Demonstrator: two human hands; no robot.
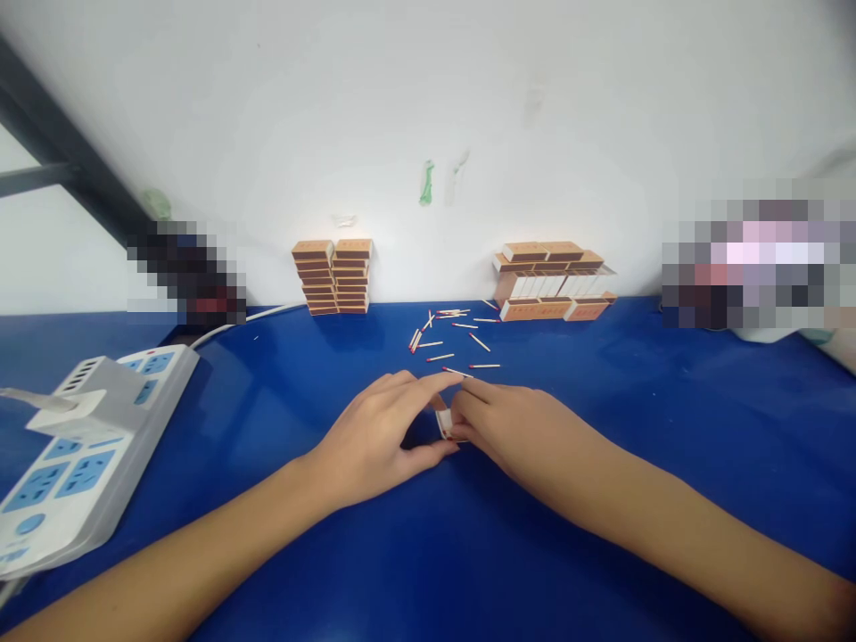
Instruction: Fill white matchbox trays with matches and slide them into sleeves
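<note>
A small white matchbox tray (444, 424) is on the table in front of me, mostly covered by my fingers. My left hand (374, 432) is curved around it, thumb at the near edge and fingers at the far edge. My right hand (505, 423) is closed, its fingertips bent down at the tray's right part. Whatever those fingertips hold is hidden. Just beyond my hands, several loose red-tipped matches (441, 358) lie scattered on the blue table (428, 562).
Two stacks of closed matchboxes (334, 276) stand against the wall at the back left. At the back right, more matchboxes (554, 308) are piled, with white trays (552, 285) among them. A power strip (100, 464) with a plugged-in adapter lies at the left.
</note>
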